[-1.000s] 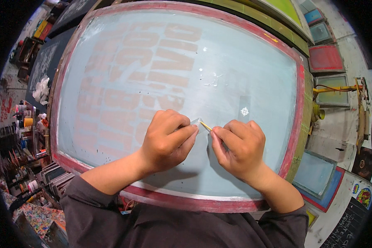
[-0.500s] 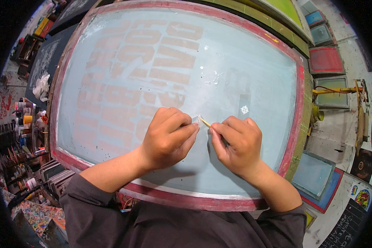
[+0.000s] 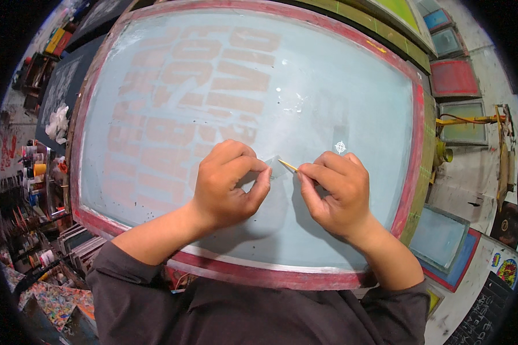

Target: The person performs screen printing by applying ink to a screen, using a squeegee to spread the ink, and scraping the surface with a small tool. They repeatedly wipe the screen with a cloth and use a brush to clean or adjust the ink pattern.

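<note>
A large screen-printing screen (image 3: pixel 311 230) with pale blue mesh and a red-edged frame lies in front of me. Faded brownish block lettering shows on its left half. Between the thumb and forefinger of my left hand (image 3: pixel 227 184) is pinched a small clear plastic piece (image 3: pixel 278 166), held just over the mesh. My right hand (image 3: pixel 341 192) grips a thin yellowish pointed stick (image 3: pixel 288 165), like a toothpick, its tip at the clear piece. Whether the tip touches it I cannot tell. A white crosshair mark (image 3: pixel 340 147) shows on the mesh beyond my right hand.
More framed screens (image 3: pixel 454 77) lean along the right side, with a blue one (image 3: pixel 439 237) lower down. At left stand crowded shelves of paint pots (image 3: pixel 38 169). A crumpled white wad (image 3: pixel 57 123) sits beside the frame. Small whitish spots (image 3: pixel 293 103) dot the mesh.
My right hand has shifted slightly right and up, and the stick shows more of its length. My left hand has moved slightly left; the clear piece is more exposed between the hands.
</note>
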A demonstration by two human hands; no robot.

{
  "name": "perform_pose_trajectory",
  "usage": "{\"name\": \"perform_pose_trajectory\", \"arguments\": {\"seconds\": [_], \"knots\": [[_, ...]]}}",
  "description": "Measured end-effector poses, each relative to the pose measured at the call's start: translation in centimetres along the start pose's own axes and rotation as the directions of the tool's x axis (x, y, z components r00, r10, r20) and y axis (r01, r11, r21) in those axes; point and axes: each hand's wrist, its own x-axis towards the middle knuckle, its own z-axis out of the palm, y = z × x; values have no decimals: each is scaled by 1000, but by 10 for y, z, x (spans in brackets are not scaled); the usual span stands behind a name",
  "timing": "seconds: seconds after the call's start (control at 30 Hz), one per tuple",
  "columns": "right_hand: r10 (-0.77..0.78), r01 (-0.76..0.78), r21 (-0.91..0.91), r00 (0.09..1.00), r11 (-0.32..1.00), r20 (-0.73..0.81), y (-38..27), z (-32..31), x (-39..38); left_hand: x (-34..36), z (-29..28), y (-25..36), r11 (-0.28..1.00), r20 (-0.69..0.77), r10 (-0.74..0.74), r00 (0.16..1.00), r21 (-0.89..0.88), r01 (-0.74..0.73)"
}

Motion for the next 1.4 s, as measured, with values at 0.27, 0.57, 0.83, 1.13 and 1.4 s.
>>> {"name": "perform_pose_trajectory", "arguments": {"seconds": [0.27,0.57,0.83,1.13,1.4], "knots": [[-3,3,-4,1000,1000,1,-1,4,1,2,-2,0,1000,19,8,1000,1,-8],[5,-5,-26,1000,1000,5,-2,6,-1,0,-1,-2,994,46,103,994,18,-103],[1,-1,-7,1000,1000,-12,-4,7,-5,1,0,0,972,85,222,971,64,-227],[-10,9,-26,1000,1000,-18,-7,10,-6,2,0,1,964,113,250,962,66,-258],[-5,5,0,1000,1000,-31,-6,12,-6,2,-1,1,962,129,254,959,72,-264]]}}
